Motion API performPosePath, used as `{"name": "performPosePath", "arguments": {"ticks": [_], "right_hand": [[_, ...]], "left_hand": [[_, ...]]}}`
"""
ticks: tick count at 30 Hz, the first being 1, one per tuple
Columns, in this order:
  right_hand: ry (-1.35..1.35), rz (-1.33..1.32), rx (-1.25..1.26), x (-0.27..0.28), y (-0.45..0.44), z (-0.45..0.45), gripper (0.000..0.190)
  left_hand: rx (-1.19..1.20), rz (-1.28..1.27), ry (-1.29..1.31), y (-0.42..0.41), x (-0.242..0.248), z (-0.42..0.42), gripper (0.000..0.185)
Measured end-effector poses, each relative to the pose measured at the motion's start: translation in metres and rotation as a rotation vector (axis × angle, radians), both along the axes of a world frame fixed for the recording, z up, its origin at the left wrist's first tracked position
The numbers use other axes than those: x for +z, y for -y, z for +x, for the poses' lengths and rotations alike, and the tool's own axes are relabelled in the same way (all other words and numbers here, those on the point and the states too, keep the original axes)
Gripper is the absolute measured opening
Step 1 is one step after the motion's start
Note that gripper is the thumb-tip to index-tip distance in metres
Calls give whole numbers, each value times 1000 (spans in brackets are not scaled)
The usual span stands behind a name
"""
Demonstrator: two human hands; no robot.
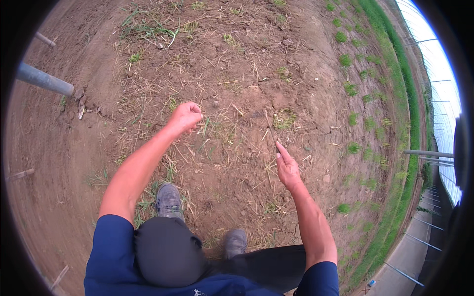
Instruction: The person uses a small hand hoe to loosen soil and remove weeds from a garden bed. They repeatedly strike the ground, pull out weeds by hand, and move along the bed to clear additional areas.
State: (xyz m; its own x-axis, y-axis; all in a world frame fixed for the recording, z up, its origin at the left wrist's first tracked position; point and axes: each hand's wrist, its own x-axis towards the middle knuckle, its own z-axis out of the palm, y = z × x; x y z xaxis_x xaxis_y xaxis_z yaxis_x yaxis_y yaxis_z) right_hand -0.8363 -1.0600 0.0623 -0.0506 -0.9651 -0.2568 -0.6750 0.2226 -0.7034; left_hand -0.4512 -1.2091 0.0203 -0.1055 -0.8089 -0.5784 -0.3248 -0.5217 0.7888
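Note:
My right hand [288,168] grips a thin, dark hand tool [271,129], apparently a sickle, whose far end reaches toward a cut grass tuft [284,118]. The shape of its blade is hard to make out against the brown soil. To the left, my left hand [186,117] is held over the ground with its fingers curled together, and no object shows in it. Green grass blades [206,126] lie just beside its fingertips. Dry straw and cut stubble litter the bare soil [237,177] between both hands.
My shoes [169,199] and bent knee [168,251] are close below. A metal pipe [46,79] juts in at left. Rows of green tufts [350,88] run along the right, beside a tall grass strip [413,111] and a plastic-covered greenhouse [444,96]. Pulled grass [155,31] lies ahead.

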Motion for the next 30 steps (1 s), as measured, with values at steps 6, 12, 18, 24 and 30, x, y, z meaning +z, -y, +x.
{"name": "performPosePath", "arguments": {"ticks": [6,12,18,24,30], "right_hand": [[618,61,-578,-57,-34,73,49],[655,175,-705,-40,-17,99,49],[534,194,-459,-71,23,143,51],[176,314,-209,-75,-96,205,51],[95,32,-114,-60,-140,176,48]], "left_hand": [[-423,-393,416,65,-50,-52,36],[-198,-1,150,58,-48,-42,25],[236,315,-757,-47,0,50,19],[563,452,-792,-180,6,107,16],[522,548,-873,-191,8,98,17]]}}
